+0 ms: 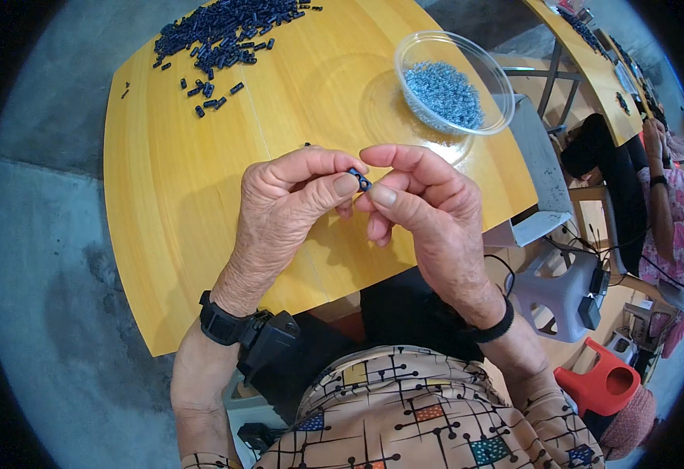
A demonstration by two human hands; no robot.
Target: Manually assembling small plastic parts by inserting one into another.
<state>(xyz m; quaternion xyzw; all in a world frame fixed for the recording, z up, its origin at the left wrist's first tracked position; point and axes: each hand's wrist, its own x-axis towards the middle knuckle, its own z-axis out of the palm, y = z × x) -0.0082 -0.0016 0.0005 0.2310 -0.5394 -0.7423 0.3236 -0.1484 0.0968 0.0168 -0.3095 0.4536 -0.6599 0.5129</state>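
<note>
A small dark blue piece with round holes (360, 180) is held over the near part of the wooden table, in front of my body. My left hand (287, 195) pinches its upper end between thumb and index finger. From the other side my right hand (428, 199) meets its lower end, with the thumb tip against it and the other fingers curled behind. Whether anything else sits between my right fingertips is hidden. Beyond my hands, a big heap of similar dark blue pieces (225, 27) lies at the table's far left, with several scattered loose on its near side.
At the far right of the table (178, 203) stands a clear plastic bowl (502, 105) of tiny shiny bluish-silver parts (445, 94). A grey stool (557, 289) and a red stool (603, 383) stand to the right, near cables. Another person (662, 211) sits at a second table.
</note>
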